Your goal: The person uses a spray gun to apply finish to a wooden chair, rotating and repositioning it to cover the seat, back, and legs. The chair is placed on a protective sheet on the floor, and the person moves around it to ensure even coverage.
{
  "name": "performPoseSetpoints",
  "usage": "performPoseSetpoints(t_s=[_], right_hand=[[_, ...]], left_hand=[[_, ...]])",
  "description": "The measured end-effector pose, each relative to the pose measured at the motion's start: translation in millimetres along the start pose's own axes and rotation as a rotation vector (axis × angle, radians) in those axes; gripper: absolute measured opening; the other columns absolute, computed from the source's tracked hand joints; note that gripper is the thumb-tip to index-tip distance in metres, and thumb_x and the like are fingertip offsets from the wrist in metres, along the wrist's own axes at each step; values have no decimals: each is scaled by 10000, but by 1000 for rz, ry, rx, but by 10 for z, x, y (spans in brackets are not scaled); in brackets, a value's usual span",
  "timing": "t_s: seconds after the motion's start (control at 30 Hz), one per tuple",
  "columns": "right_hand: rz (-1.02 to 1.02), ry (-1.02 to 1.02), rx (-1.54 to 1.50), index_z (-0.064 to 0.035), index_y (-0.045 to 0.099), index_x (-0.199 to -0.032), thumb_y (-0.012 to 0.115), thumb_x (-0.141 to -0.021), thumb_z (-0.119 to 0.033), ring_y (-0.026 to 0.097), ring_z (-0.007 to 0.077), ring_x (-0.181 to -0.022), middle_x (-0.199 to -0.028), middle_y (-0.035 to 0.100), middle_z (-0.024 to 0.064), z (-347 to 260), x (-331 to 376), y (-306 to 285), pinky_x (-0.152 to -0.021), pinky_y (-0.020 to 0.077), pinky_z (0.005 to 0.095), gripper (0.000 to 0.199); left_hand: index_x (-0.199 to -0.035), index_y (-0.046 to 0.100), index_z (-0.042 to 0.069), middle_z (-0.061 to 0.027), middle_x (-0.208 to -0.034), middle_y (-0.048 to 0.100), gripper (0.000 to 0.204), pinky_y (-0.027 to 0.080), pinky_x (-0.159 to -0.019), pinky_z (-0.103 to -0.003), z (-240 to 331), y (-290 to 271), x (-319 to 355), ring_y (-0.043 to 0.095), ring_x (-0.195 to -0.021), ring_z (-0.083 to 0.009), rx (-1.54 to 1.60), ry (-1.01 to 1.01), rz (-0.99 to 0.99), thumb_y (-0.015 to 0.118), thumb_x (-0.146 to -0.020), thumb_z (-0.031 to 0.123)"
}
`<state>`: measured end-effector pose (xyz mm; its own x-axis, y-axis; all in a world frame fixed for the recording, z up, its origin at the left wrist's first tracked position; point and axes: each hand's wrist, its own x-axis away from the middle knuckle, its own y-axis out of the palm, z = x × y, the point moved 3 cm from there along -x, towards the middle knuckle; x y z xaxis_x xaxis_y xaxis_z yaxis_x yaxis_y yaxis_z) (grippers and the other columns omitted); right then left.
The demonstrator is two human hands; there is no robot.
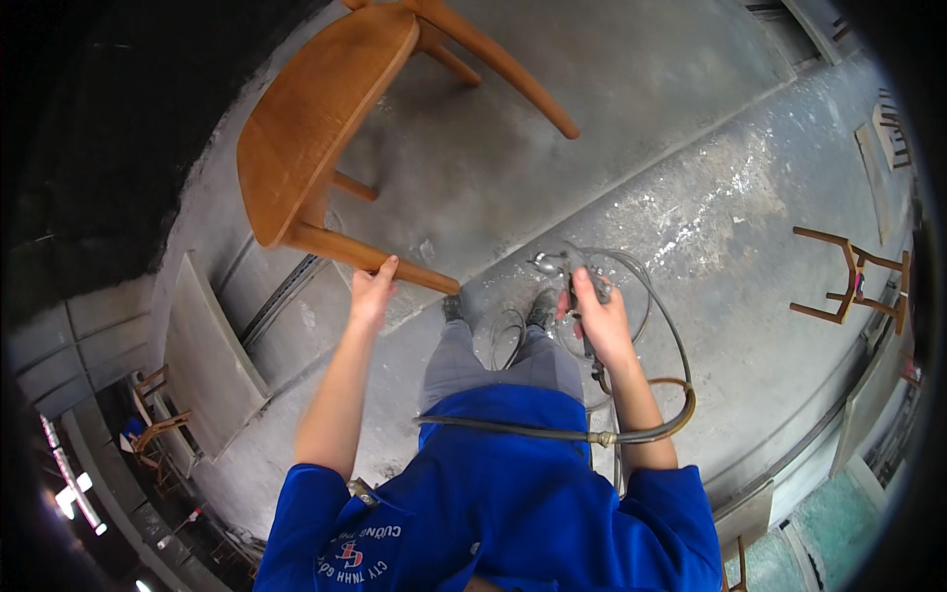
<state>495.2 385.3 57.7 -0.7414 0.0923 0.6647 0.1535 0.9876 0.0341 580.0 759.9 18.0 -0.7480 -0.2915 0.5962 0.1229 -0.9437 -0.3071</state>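
A brown wooden chair hangs tilted in front of me at the upper left, its broad seat turned to the left and its legs pointing right. My left hand is closed around one of its legs, near the leg's lower part. In my right hand is a metal spray gun, gripped by its handle, its head pointing left. A hose runs from the gun, loops past my right forearm and crosses my waist. The gun's trigger is mostly hidden by my fingers.
On the right stands a wooden chair frame. More wooden furniture is at the far left, near a leaning grey panel. Thin hose coils lie around my feet. A seam crosses the stained concrete floor.
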Motion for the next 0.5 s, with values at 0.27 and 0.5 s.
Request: performPoseSetpoints(t_s=[0.27,0.5], right_hand=[[72,15,-136,-61,599,-876,474,-1035,-543,665,144,-659,-735,657,65,-60,722,-603,-434,420,244,523],[-97,-35,-316,-25,590,-901,454,-1000,-627,675,178,-690,-774,654,88,-256,1004,-674,-419,407,222,625]], left_hand=[[-1321,443,60,-38,-1127,605,536,448,-978,-300,-675,131,-758,579,-1117,-182,292,-37,263,750,-881,81],[-1410,473,78,-113,-1213,650,451,545,-854,-384,-1455,-1371,-576,644,-1048,-202,-244,-248,-69,565,-972,138]])
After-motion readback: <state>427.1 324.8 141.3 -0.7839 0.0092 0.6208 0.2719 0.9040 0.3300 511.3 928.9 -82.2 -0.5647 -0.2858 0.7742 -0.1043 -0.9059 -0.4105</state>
